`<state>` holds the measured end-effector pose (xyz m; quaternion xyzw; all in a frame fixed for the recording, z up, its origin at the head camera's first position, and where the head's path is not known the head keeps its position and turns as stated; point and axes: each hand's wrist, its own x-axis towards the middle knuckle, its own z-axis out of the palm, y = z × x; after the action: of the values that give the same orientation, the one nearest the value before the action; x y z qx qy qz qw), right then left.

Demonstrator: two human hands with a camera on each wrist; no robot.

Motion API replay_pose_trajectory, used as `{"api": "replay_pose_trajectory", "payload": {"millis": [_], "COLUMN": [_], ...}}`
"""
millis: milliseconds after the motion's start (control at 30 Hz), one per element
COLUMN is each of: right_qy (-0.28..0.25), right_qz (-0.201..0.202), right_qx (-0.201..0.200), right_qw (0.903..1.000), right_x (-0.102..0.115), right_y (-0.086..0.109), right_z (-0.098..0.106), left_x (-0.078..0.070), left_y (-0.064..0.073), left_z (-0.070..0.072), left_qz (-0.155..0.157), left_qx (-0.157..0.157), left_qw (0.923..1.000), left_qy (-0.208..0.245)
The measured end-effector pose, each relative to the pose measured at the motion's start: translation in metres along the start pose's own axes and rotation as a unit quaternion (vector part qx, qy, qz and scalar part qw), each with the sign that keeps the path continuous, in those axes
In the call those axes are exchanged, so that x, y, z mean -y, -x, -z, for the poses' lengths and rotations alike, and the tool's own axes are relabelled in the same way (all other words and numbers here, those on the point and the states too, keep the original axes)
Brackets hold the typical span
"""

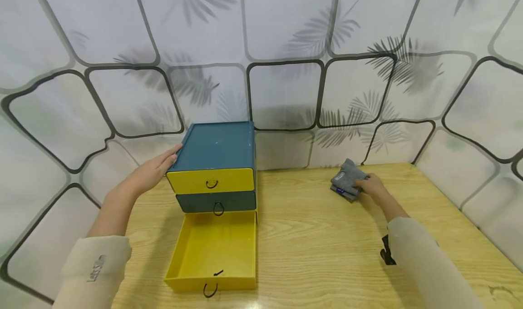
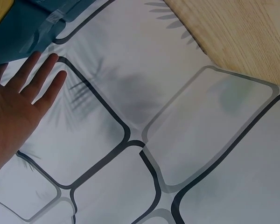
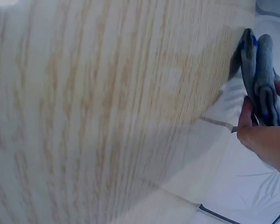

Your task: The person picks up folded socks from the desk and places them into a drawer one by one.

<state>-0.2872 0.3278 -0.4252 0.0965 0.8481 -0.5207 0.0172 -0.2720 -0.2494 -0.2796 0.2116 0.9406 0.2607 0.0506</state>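
A folded pair of grey socks [image 1: 346, 180] with white lettering and a blue mark is pinched by my right hand [image 1: 371, 187], close over the table at the right. The right wrist view shows the socks [image 3: 261, 79] edge-on as two folded layers between thumb and fingers. My left hand [image 1: 160, 166] rests with straight fingers against the upper left edge of a small drawer cabinet [image 1: 218, 145] with a teal top. In the left wrist view, the fingers of the left hand [image 2: 25, 95] lie extended by the cabinet's teal side [image 2: 23, 32].
The cabinet's yellow bottom drawer [image 1: 220, 243] is pulled out toward me. Above it, the teal drawer [image 1: 237, 201] and yellow top drawer [image 1: 233, 180] are closed; all have black loop handles. Patterned sheeting [image 1: 282, 95] stands behind the wooden table [image 1: 306, 236].
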Motion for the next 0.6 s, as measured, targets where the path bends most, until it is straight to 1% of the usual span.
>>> {"api": "replay_pose_trajectory", "payload": {"millis": [100,200,233,300,467,600], "right_qy": [0.008,0.018,0.015,-0.013,-0.085,-0.078], "right_qz": [0.004,0.011,0.011,0.010,0.016,0.038], "right_qx": [0.030,0.036,0.034,0.031,0.000,-0.012], "right_qw": [0.9995,0.9992,0.9992,0.9994,0.9963,0.9962], "right_x": [-0.0010,-0.0009,-0.0005,0.0000,-0.0002,0.0012], "right_y": [0.0001,0.0008,0.0014,0.0016,0.0005,0.0011], "right_z": [-0.0013,-0.0035,-0.0042,-0.0054,-0.0068,-0.0068], "left_x": [-0.0007,-0.0010,-0.0011,-0.0013,-0.0015,-0.0018], "left_y": [0.0003,0.0006,0.0007,0.0010,0.0013,0.0013], "left_z": [0.0002,0.0002,0.0001,-0.0001,-0.0003,0.0003], "left_qz": [-0.001,-0.002,-0.002,-0.001,0.003,0.005], "left_qx": [0.000,-0.001,-0.001,-0.002,-0.002,-0.001], "left_qw": [1.0000,1.0000,1.0000,1.0000,1.0000,1.0000], "left_qy": [-0.001,-0.002,-0.002,-0.002,-0.002,-0.003]}}
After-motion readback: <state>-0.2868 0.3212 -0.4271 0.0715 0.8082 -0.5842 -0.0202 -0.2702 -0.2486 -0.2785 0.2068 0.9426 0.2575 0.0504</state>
